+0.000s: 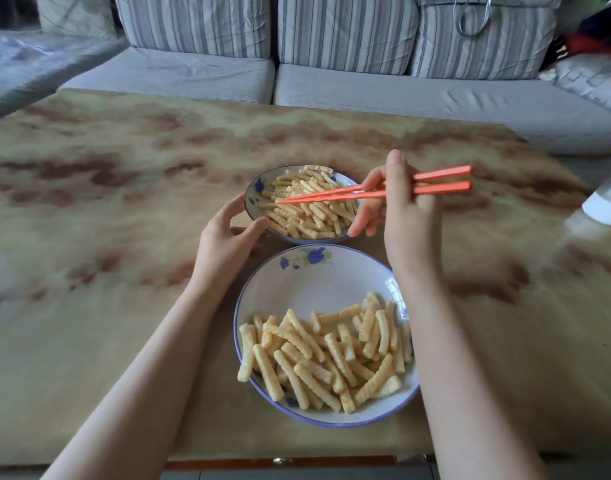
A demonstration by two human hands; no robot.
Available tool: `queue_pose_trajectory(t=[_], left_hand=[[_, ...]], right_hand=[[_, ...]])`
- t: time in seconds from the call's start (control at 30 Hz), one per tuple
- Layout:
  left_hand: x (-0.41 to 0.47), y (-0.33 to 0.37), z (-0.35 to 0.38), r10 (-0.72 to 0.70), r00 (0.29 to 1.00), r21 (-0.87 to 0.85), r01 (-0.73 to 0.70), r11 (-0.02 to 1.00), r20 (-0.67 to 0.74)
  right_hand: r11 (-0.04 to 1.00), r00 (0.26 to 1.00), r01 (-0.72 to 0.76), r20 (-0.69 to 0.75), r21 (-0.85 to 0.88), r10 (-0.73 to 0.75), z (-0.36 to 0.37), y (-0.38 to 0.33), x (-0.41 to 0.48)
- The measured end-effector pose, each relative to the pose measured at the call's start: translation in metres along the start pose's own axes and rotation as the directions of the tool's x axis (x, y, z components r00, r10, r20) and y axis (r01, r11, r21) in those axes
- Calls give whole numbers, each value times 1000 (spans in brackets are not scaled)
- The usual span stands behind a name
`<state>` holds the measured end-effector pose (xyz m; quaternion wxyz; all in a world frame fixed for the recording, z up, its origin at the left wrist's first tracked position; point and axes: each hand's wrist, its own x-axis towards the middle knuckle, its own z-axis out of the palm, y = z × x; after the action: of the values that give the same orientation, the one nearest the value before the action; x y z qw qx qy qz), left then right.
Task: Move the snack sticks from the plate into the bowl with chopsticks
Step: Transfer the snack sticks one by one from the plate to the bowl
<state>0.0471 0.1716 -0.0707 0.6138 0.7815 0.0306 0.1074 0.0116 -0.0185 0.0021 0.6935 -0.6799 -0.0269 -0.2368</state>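
two bare forearms (151,375) come in from 6 o'clock, and between them the plate (318,282) sits on the table (106,209). many snack sticks (318,355) lie in its near half; one at 8 o'clock hangs over the rim. just beside the plate, at its 12 o'clock, stands the bowl (253,195), also holding such sticks. the left hand (228,237) holds the bowl at its 8 o'clock side, thumb and forefinger curled on the rim. the right hand (401,216) grips the orange chopsticks (439,181); their tips are together above the bowl, pointing to 9 o'clock, and i cannot tell if they pinch anything. a grey sofa (366,91) is behind, a white object (605,206) at 3 o'clock.
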Motion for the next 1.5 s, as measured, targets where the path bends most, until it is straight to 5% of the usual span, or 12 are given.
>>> queue_pose_trajectory(t=[0.2,0.37,0.5,0.8,1.03,1.37,1.5], left_hand=[[1,-2,0,-2,1000,8,2,1000,1],[1,0,-1,15,1000,30,-16,999,9],[2,-2,0,-10,1000,11,10,1000,0],[1,-1,0,0,1000,15,1,1000,-9],[0,-1,-1,1,1000,6,-1,1000,-2],[0,0,0,-12,1000,15,12,1000,3],[0,0,-1,3,1000,19,-3,1000,9]], right_hand=[[999,1000,23,10,36,-24,-22,-22,0],[978,958,-109,281,175,57,-46,-49,-7],[979,865,-185,487,86,120,-50,-59,-16],[976,774,-216,604,-33,192,-39,-58,-21],[978,782,-208,598,-20,179,-29,-54,-24],[988,919,-146,377,57,114,-36,-45,-14],[968,977,-107,204,225,61,-36,-43,-9]])
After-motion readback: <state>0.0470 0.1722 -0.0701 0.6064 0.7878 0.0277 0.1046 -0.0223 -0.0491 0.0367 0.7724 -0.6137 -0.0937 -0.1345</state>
